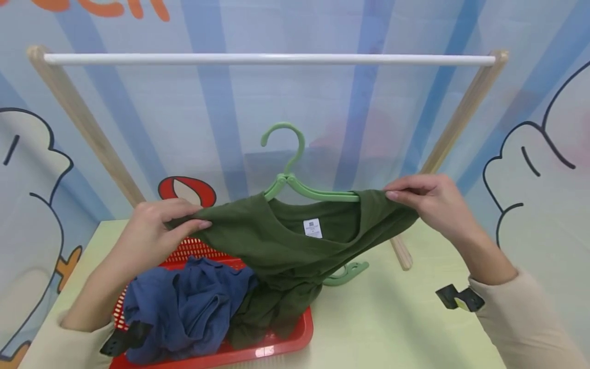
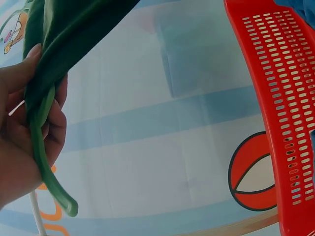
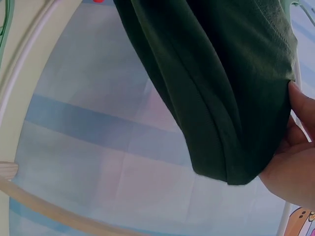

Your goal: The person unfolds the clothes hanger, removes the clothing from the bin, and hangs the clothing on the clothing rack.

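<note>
Between my two hands a dark green shirt is stretched out, its neckline and white label facing me. A light green hanger has its arms inside the neckline; its hook stands up above the collar. My left hand pinches the left shoulder between thumb and fingers. In the left wrist view, a curved green strip like part of a hanger runs under those fingers beside the cloth. My right hand pinches the right shoulder; in the right wrist view, the sleeve hangs down. The hanger's arm ends are hidden by the cloth.
A red perforated basket stands below at the left, holding crumpled blue cloth. Behind the shirt rises a wooden rack with a white rod. Another green hanger lies on the pale table, partly covered by the shirt.
</note>
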{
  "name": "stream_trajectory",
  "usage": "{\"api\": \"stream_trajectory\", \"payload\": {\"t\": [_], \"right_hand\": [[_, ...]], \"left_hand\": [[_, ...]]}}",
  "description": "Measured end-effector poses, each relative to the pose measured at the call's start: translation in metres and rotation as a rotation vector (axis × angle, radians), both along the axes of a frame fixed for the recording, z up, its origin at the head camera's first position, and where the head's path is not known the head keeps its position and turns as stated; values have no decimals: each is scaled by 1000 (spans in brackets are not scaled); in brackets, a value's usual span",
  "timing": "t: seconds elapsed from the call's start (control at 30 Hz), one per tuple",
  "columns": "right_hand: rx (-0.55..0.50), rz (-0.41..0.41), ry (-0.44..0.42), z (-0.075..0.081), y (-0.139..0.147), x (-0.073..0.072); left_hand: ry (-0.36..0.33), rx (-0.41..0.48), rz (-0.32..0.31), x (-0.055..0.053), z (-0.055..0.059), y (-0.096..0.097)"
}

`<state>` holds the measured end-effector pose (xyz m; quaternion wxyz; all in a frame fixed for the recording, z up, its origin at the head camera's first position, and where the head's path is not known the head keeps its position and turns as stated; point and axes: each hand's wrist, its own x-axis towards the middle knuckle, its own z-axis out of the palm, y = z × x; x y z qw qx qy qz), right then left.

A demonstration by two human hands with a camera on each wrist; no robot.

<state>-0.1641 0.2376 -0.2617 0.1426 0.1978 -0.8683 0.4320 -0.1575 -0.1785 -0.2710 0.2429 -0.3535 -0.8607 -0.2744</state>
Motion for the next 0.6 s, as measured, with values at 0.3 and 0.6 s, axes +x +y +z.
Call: {"api": "stream_trajectory", "payload": {"t": [0.3,0.6], "right_hand": [[44,20,53,-3,-6,1],[152,103,27,-4,-1,1]], "left_hand": [[19,-11,3,0,-2,4],[19,17,0,1,-5,6]]}}
